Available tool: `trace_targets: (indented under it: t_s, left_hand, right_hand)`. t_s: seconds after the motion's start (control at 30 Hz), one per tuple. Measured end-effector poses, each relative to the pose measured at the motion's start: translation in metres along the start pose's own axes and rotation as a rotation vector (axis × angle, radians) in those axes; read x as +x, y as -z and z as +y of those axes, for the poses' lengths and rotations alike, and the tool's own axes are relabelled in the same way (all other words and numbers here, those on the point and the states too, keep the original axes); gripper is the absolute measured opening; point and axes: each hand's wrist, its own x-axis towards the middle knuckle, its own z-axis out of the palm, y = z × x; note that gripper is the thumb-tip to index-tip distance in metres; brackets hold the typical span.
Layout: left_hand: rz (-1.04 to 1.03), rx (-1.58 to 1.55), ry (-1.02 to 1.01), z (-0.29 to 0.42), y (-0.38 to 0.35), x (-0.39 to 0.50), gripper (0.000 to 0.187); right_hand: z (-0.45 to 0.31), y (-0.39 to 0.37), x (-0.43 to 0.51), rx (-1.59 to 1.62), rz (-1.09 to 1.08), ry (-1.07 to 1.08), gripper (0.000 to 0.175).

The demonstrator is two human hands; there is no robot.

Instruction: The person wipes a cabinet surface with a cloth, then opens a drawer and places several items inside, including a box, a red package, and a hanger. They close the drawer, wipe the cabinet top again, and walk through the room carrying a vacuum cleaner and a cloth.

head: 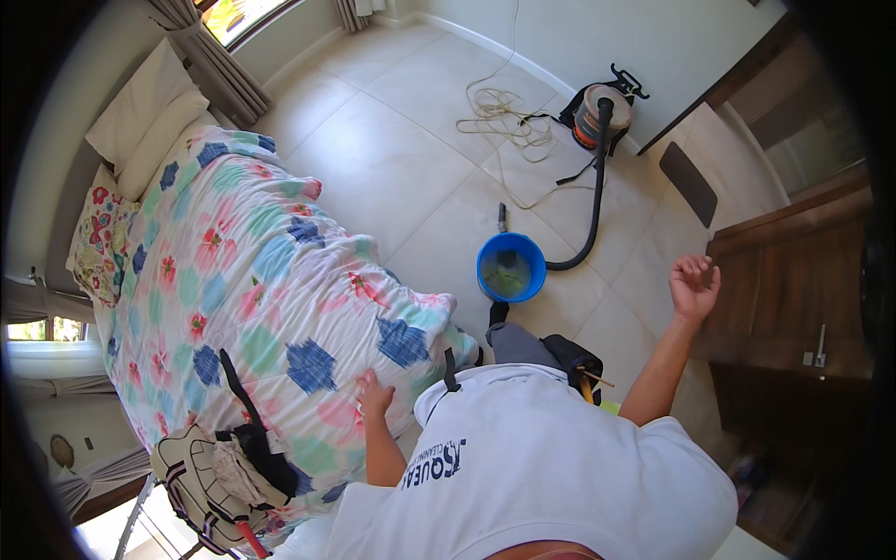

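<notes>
My left hand (374,395) rests on the floral bedspread (280,280) near the bed's edge, with no object visible in it. Raised to the right is my right hand (694,287), empty, its fingers loosely curled and the thumb apart from them. A blue bucket (484,276) holding cloudy greenish liquid and a dark item stands on the floor before me. On the lower left part of the bed lies a beige bag (189,469) with dark straps, beside a light cloth and black items. A dark pouch (574,350) with a thin wooden stick and a yellow handle hangs at my waist.
A backpack-type vacuum cleaner (593,122) stands by the wall, its black hose (597,203) curving down behind the bucket. A pale cord (511,122) lies tangled on the tiles. Wooden cabinetry (784,287) is at right, a dark mat (688,184) above it. Pillows (147,105) lean at the headboard.
</notes>
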Motion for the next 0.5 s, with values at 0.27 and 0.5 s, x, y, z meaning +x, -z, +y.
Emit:
trace_targets:
  t_s: [0.27, 0.5]
  left_hand:
    - [-0.025, -0.077, 0.058, 0.032, 0.051, 0.014, 0.055]
    - [0.120, -0.228, 0.036, 0.139, 0.084, 0.040, 0.050]
  right_hand:
    - [0.035, -0.001, 0.091, -0.049, 0.047, -0.068, 0.019]
    - [0.072, -0.018, 0.213, -0.026, 0.014, -0.240, 0.021]
